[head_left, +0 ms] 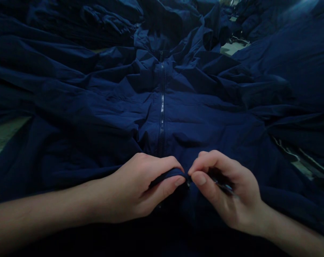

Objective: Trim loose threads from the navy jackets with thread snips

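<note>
A dark navy jacket (pixel 202 121) lies spread out in front of me, its front zipper (pixel 162 107) closed and running down the middle. Close to the zipper's lower end, my left hand (pixel 151 185) pinches a fold of the jacket's hem (pixel 171 174) between thumb and forefinger. My right hand (pixel 226 189) is closed beside it, thumb and forefinger pressed together at the same edge of cloth. Inside the right palm sits a dark object with a shiny glint (pixel 227 186), mostly hidden by the fingers, its kind unclear. Fingertips of both hands almost meet.
More dark blue garments (pixel 103 21) are heaped at the back left, and others (pixel 293 60) lie at the right. Patches of a pale surface (pixel 234 47) show between the cloth. Below the hands the picture is very dark.
</note>
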A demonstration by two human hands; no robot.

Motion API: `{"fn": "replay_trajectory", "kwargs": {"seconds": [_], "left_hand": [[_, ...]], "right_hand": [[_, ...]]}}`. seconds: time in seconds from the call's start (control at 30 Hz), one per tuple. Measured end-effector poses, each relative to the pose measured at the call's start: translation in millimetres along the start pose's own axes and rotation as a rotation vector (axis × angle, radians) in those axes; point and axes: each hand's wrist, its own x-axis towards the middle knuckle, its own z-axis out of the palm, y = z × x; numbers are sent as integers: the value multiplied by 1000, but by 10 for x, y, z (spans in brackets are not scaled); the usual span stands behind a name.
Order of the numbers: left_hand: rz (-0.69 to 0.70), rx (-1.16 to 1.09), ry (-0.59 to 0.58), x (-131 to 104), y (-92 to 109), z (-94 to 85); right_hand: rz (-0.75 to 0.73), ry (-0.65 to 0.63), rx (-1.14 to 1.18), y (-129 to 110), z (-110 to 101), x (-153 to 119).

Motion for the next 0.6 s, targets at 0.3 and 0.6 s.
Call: {"fn": "replay_trajectory", "kwargs": {"seconds": [0.3,0.6], "left_hand": [[-21,-21,-45,7,-20,-23],[-11,-17,-41,-1,-11,-27]], "right_hand": [[23,-60,-49,96,-208,-69],[-177,-159,-119,110,-196,62]]}}
